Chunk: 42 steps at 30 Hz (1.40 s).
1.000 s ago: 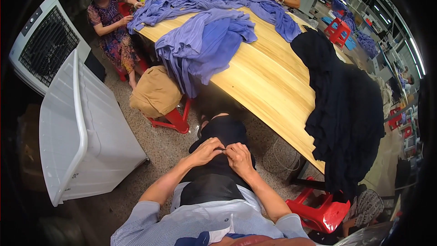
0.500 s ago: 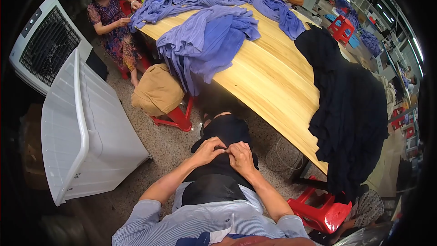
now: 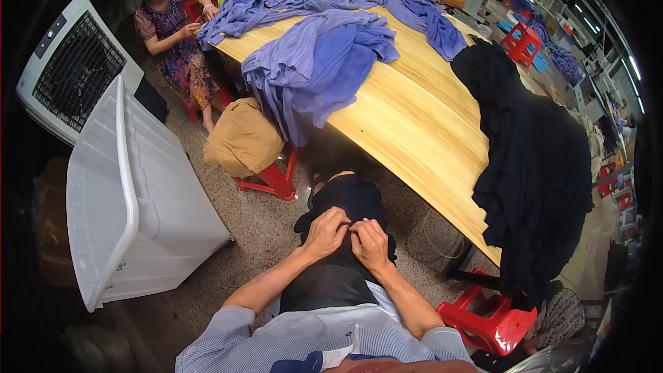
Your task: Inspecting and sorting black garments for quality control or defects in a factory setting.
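Observation:
A dark cloth (image 3: 351,197), black or navy, lies bunched across my lap. Both my hands are over it, close together with a narrow gap between the fingertips. My left hand (image 3: 326,235) has its thumb and fingers pinched together at the cloth. Beside it, my right hand (image 3: 371,243) is bent into a similar pinch. A fold of the dark cloth shows between and under the fingertips. Anything smaller in the fingers is too small to make out.
A wooden table (image 3: 414,117) bears purple garments (image 3: 311,62) and a dark cloth pile (image 3: 532,166). Left stand a white bin (image 3: 166,214), an air cooler (image 3: 76,62) and a stool with a tan cloth (image 3: 243,137). A red stool (image 3: 490,321) stands right. Two people handle purple cloth.
My hands have drawn slightly apart at the fingertips, the left one turning and lifting a little. The whole view has shifted slightly.

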{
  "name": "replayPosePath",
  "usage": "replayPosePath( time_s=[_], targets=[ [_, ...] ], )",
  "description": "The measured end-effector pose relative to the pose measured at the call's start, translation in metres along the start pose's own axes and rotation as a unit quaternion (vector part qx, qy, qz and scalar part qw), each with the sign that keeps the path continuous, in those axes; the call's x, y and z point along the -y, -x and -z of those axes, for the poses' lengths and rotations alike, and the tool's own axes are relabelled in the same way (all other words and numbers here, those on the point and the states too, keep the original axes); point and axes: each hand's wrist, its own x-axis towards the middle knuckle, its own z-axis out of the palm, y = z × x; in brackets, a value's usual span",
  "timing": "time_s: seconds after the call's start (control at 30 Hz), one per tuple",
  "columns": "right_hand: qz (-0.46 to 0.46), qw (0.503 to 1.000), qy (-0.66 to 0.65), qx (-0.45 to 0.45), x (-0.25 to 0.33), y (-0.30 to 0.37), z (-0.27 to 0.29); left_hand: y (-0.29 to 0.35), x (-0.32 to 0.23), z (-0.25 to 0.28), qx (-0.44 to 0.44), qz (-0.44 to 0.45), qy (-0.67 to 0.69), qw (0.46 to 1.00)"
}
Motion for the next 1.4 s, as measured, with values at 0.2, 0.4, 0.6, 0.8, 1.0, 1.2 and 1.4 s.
replayPosePath(
  time_s=[0.2,0.4,0.6,0.8,1.0,1.2,1.4],
  targets=[
    [-0.094,0.992,-0.031,-0.078,-0.006,-0.004,0.004,-0.025,-0.011,0.006,0.007,-0.161,-0.022,0.987],
    [-0.05,0.995,-0.014,-0.081,-0.014,-0.008,0.017,-0.026,-0.011,-0.006,-0.026,-0.199,-0.026,0.979],
    [-0.024,0.994,0.042,-0.097,-0.017,-0.01,0.043,-0.027,-0.008,0.007,0.014,-0.195,-0.082,0.977],
    [-0.065,0.996,0.027,-0.063,-0.048,0.005,0.03,-0.022,0.012,0.003,0.019,-0.193,-0.071,0.978],
    [-0.047,0.997,0.035,-0.051,-0.033,-0.003,0.025,-0.022,0.023,0.032,0.026,-0.037,-0.065,0.997],
    [-0.108,0.994,0.024,0.003,-0.035,0.015,0.026,-0.002,0.062,0.053,0.084,-0.035,-0.189,0.978],
    [-0.126,0.992,0.012,0.009,-0.027,0.018,0.024,-0.001,0.008,0.027,-0.009,-0.038,0.04,0.998]
  ],
)
